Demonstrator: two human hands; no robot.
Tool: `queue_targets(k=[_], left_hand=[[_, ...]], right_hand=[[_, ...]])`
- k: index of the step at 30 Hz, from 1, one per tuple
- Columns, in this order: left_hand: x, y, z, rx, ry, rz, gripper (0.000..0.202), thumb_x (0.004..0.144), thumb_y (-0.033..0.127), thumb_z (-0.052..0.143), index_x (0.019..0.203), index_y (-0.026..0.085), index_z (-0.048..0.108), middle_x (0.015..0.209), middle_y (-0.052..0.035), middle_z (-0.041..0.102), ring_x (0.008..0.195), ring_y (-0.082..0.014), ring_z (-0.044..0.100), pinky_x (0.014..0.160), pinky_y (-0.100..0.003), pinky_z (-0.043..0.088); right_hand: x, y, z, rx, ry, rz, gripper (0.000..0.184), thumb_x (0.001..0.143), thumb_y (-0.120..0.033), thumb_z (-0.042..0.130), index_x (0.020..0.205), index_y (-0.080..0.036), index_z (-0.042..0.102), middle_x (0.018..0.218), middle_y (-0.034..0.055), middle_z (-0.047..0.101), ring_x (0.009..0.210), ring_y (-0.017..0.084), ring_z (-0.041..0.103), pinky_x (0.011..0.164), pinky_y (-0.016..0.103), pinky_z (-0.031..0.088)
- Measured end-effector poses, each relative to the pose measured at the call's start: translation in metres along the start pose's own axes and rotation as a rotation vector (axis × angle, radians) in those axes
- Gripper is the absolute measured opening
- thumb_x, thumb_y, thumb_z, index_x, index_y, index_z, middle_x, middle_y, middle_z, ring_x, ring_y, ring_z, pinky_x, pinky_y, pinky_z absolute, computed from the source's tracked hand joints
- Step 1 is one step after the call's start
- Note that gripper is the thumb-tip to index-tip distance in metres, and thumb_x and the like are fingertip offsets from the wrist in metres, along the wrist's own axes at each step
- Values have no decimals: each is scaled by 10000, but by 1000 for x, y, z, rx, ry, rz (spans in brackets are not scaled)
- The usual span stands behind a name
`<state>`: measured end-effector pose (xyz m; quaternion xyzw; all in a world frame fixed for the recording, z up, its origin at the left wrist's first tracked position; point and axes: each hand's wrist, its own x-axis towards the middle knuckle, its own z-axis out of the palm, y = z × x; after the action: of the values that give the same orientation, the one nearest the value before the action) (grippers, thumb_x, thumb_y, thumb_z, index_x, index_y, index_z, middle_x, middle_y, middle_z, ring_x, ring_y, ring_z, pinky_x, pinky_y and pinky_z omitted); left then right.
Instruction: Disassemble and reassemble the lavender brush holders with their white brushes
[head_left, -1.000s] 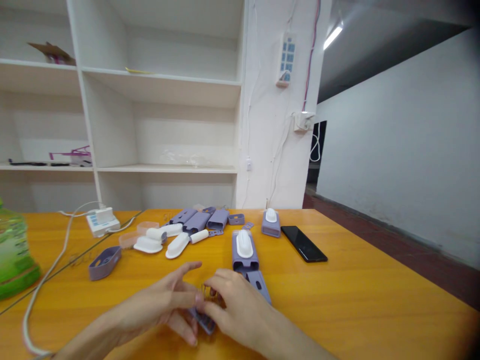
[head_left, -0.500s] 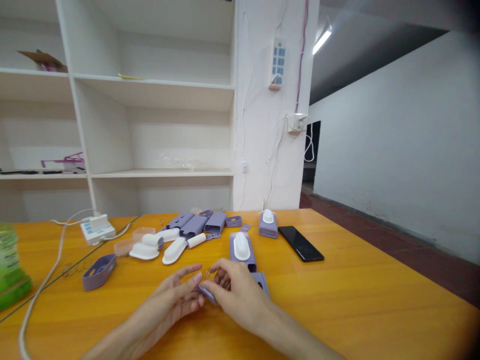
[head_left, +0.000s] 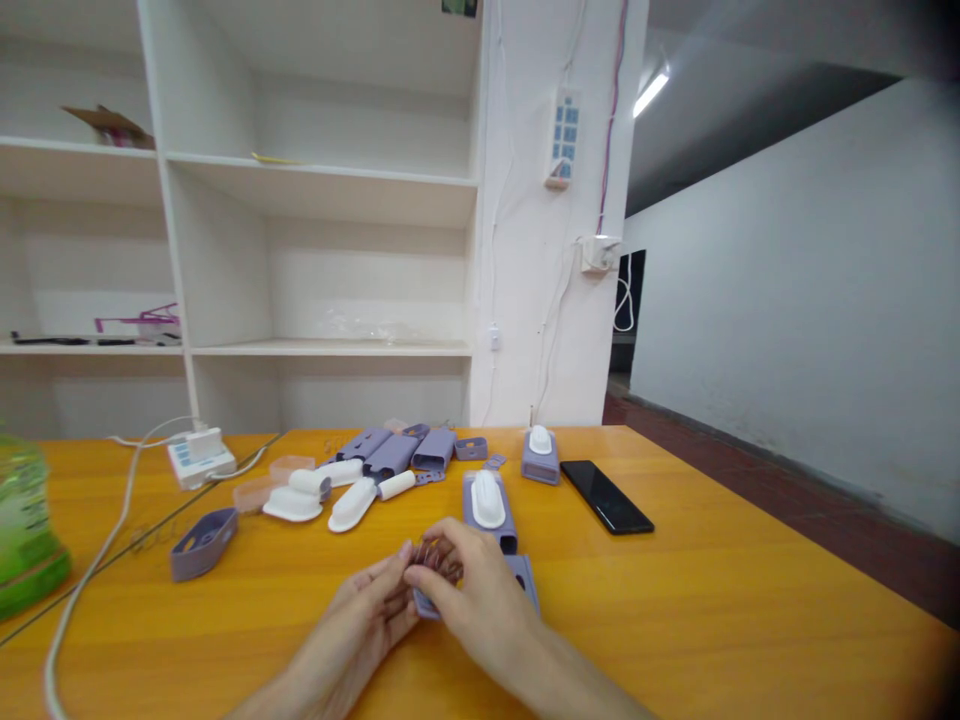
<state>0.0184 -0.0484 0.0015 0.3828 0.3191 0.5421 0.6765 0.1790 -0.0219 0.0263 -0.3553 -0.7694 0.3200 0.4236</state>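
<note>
Over the table's front middle, my left hand (head_left: 369, 610) is closed with thumb and fingers on a small purple plastic piece (head_left: 425, 604). The fingers of my right hand (head_left: 484, 590) curl around the same piece from the other side, with the thumb near its top. Fingers cover most of the piece, and whatever small part lies between the fingertips is too blurred to name. Just beyond my right hand lies a purple plastic housing (head_left: 523, 575), partly hidden by it. Behind that is another purple housing (head_left: 510, 525) with a white oval cap (head_left: 488, 500) on it.
Purple housings (head_left: 394, 455), white oval parts (head_left: 352, 503) and a white roller (head_left: 397, 485) lie further back. A purple shell (head_left: 204, 544) is at left, near a power strip (head_left: 199, 460), a cable and a green bottle (head_left: 30, 540). A black phone (head_left: 607, 497) lies right.
My left hand has moved right, closer to my right hand, and its fingers have closed in on the purple piece. The wire seen between the fingertips earlier no longer shows clearly. The view shifted slightly.
</note>
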Motion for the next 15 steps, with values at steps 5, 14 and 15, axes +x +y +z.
queue_targets(k=[5,14,15], left_hand=[[-2,-6,3,-142,28,-4,274,829,349,787,1026,160,794,1197,-108,762,1254,-284,623,1061,-361,499],[-14,-4,26,-206,55,-87,668,811,276,818,1421,240,550,1378,-89,672,1219,-305,674,1100,-429,505],[-15,-4,26,-195,72,-86,718,798,263,833,1443,227,521,1360,-100,683,1189,-304,692,1080,-419,521]], right_hand=[[2,5,0,-99,97,14,182,852,-196,738,1028,-191,692,975,41,713,909,214,672,809,303,512],[3,1,-2,-128,156,-48,148,902,-191,687,1049,-200,679,1022,39,683,974,208,654,882,315,503],[3,0,-2,-122,149,-63,141,909,-199,682,1050,-203,685,1017,36,686,966,203,655,874,307,503]])
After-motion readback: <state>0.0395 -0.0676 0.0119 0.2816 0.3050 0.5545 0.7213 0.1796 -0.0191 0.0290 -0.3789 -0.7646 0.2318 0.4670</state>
